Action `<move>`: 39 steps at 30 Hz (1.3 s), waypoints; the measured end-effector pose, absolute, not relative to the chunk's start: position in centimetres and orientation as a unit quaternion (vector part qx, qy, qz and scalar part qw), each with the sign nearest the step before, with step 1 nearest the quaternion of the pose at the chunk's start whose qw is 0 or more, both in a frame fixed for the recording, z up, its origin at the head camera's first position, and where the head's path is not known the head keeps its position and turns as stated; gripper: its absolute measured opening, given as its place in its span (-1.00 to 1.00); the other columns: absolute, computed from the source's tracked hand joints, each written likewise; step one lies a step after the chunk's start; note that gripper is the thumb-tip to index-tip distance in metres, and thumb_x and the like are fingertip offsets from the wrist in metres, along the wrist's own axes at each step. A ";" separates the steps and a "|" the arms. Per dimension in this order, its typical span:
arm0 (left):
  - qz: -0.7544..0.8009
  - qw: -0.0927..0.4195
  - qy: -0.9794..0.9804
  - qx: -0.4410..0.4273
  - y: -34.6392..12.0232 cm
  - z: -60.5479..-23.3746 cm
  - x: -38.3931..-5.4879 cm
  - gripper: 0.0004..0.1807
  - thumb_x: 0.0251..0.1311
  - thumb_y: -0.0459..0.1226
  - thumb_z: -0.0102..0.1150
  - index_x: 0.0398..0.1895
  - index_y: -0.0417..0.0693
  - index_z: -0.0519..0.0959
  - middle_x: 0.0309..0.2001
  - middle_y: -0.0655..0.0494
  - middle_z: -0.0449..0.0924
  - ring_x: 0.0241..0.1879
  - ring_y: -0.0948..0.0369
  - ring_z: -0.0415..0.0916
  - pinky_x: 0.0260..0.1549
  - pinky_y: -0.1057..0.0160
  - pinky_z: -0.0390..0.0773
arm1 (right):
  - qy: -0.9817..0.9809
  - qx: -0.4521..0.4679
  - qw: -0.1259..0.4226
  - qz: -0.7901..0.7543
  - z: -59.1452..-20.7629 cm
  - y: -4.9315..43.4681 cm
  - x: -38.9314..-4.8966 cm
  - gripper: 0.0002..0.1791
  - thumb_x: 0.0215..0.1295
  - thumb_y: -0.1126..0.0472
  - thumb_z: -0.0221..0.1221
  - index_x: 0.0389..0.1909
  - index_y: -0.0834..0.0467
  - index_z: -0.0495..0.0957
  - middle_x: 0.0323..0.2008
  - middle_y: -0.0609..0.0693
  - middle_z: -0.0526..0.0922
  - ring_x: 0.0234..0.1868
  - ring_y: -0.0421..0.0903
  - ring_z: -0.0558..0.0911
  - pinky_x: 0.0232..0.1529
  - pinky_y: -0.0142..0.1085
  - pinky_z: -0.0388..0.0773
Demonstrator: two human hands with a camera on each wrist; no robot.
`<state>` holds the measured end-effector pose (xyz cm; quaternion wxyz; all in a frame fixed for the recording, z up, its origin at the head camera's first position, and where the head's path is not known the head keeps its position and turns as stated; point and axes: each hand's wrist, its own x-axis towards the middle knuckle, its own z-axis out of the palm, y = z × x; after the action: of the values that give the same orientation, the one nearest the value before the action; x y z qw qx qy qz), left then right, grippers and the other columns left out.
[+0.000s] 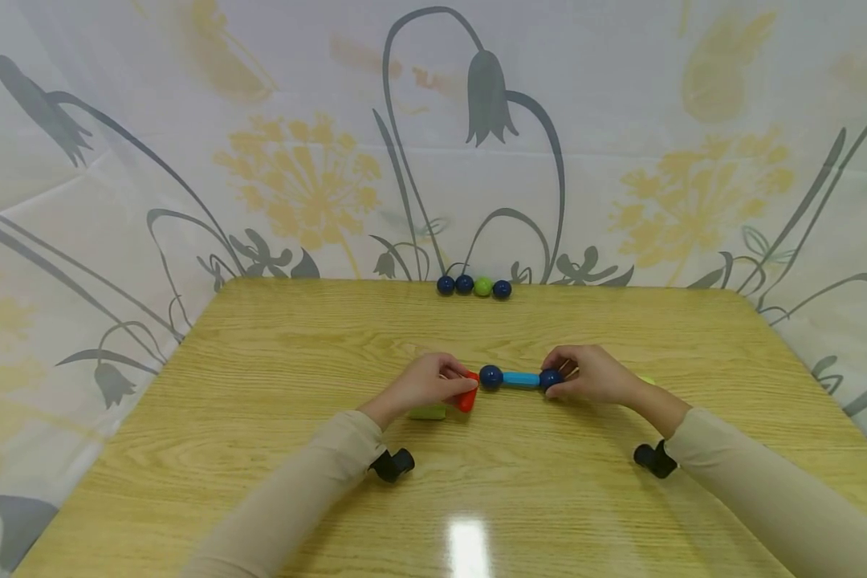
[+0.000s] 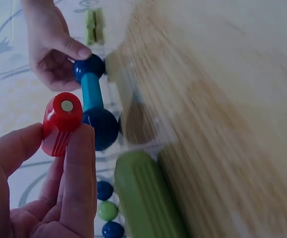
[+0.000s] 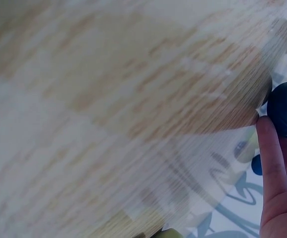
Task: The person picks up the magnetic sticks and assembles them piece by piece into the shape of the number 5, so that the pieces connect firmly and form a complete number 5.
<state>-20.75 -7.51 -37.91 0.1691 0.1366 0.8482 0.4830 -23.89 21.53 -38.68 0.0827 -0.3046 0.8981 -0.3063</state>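
Note:
My left hand (image 1: 433, 381) pinches a red rod (image 1: 467, 393) between thumb and fingers; in the left wrist view the rod's end shows a small pale metal disc (image 2: 67, 105). Just right of it, a light blue rod (image 1: 522, 380) joins two dark blue balls, the left ball (image 1: 490, 376) and the right ball (image 1: 551, 379). My right hand (image 1: 594, 374) holds that right ball with thumb and fingertips. The red rod's upper end is close beside the left ball. Under the left wrist a green rod (image 1: 428, 412) lies on the table.
Along the far edge of the wooden table (image 1: 296, 337) sit a green ball (image 1: 483, 286) and several dark blue balls (image 1: 445, 285). Another green piece (image 2: 91, 27) lies beyond the right hand, mostly covered by it in the head view. A patterned cloth (image 1: 433, 144) hangs behind.

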 end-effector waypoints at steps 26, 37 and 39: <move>0.535 0.182 0.821 0.086 -3.6 -39.4 -19.8 -0.40 0.25 -0.31 0.14 0.30 -0.19 0.16 -0.34 -0.01 0.50 -0.50 0.14 0.56 -0.47 0.23 0.59 | 0.899 -0.307 0.080 -0.301 -38.6 21.4 -24.0 -0.65 0.05 0.19 0.37 -0.16 0.23 0.55 -0.27 0.01 0.60 -0.28 -0.08 0.61 -0.29 -0.29 0.56; 0.524 0.187 0.826 0.095 -3.5 -39.2 -19.9 -0.41 0.26 -0.31 0.13 0.34 -0.11 0.23 -0.40 0.01 0.48 -0.51 0.13 0.54 -0.49 0.25 0.59 | 0.886 -0.320 0.131 -0.310 -37.9 21.6 -24.5 -0.65 0.09 0.19 0.34 -0.14 0.25 0.52 -0.26 -0.01 0.59 -0.22 -0.05 0.59 -0.21 -0.27 0.57; 0.523 0.187 0.826 0.094 -3.5 -39.2 -19.9 -0.41 0.25 -0.31 0.14 0.34 -0.11 0.23 -0.39 0.01 0.48 -0.51 0.13 0.55 -0.49 0.25 0.59 | 0.878 -0.320 0.155 -0.322 -37.5 21.9 -24.8 -0.62 0.12 0.16 0.32 -0.11 0.27 0.51 -0.21 0.02 0.59 -0.18 -0.03 0.58 -0.17 -0.24 0.55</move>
<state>-19.85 -3.45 -39.23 0.1871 0.0936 0.8264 0.5228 -24.84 21.86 -37.47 0.1547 -0.3198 0.8777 -0.3215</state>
